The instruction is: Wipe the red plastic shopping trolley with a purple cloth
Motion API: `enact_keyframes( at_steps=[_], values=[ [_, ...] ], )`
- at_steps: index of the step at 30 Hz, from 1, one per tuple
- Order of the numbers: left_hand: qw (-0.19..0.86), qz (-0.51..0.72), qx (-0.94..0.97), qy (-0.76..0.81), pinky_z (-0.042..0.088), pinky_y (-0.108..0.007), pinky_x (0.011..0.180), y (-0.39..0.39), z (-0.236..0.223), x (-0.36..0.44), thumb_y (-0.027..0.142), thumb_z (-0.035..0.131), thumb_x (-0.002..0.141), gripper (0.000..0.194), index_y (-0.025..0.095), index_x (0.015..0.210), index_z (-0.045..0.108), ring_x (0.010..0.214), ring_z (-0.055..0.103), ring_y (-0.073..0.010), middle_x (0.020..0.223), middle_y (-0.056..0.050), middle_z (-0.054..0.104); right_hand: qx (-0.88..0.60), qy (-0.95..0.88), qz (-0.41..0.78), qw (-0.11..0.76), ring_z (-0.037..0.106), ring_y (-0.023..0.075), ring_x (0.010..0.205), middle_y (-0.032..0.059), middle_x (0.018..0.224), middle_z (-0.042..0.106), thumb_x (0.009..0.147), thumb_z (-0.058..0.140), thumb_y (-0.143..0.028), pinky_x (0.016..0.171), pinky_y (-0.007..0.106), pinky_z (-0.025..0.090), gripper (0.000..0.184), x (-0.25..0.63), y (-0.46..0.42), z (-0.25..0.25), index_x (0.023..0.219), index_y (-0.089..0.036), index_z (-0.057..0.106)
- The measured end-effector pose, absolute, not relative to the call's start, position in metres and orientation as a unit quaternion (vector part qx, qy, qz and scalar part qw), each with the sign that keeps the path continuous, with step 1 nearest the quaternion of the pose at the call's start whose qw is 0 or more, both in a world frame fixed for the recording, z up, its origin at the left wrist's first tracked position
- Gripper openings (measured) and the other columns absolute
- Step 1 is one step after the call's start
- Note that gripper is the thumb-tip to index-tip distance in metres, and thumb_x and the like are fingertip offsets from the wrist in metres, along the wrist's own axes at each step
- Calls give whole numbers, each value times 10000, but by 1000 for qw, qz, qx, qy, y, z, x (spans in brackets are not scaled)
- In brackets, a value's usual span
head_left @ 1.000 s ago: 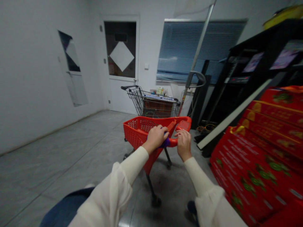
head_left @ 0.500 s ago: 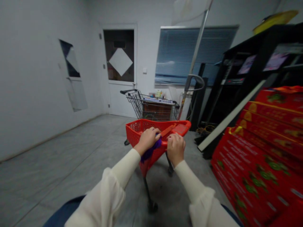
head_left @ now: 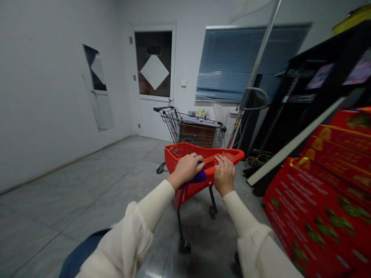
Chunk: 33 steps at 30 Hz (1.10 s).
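A small red plastic shopping cart (head_left: 191, 189) with perforated basket walls stands in front of me on dark legs with casters. My left hand (head_left: 189, 166) is closed over a purple cloth (head_left: 197, 178) at the cart's near rim. Part of the cloth shows below my fingers against the basket's outer side; the rest is hidden under the hand. To the right, my right hand (head_left: 224, 172) grips the same rim, its fingers bent over the top edge near the handle (head_left: 240, 153).
Behind the red cart stands a wire shopping cart (head_left: 171, 119) with a brown box in it. Stacked red cartons (head_left: 315, 200) rise close on my right, with a pale board (head_left: 292, 144) leaning beside a black shelf. Grey floor (head_left: 95, 185) stretches left to the wall.
The view has turned slightly left, so everything sits further right. The purple cloth now lies higher, nearer the rim, where it hung lower before. My right fingers reach further over the edge.
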State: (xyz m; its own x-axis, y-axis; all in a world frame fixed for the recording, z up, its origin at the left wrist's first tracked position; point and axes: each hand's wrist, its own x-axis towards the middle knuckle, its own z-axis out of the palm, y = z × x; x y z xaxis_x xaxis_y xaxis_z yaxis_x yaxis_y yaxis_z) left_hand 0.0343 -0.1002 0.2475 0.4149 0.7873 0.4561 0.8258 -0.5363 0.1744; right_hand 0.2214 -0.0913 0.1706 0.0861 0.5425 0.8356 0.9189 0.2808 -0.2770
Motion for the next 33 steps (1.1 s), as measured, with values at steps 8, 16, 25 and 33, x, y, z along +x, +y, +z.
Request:
enact_keyframes(
  at_steps=[8,16,25,33],
  values=[
    [55,-205,-823,-527,465,-300,884,-95,253,26,398,480,975,279,240,1051,697,966,642,-203,1041,-73,661,-574,-617,-216,493,455,255,1289,137,1327,605,947,298,-250,1133,479,259,474,196,-94,169,1296,-164,607],
    [93,-197,-798,-563,461,-331,881,-111,258,16,374,459,983,283,220,1095,669,981,626,-224,1092,-94,637,-572,-672,-217,417,510,248,1216,116,1309,640,978,354,-270,1060,429,307,421,200,-102,184,1285,-211,635],
    [120,-229,-743,-618,423,-422,886,-125,257,44,206,360,988,305,167,1094,644,1066,558,-294,1101,-163,594,-574,-667,-245,406,472,231,1262,76,1339,640,1001,331,-270,1099,426,217,419,191,-95,185,1294,-208,624],
    [94,-211,-716,-658,438,-410,871,-120,258,21,358,428,987,282,221,1169,595,1043,559,-286,1136,-135,559,-584,-675,-241,380,482,241,1234,88,1358,626,1003,353,-314,1060,408,261,421,218,-90,197,1277,-206,654]
  ],
)
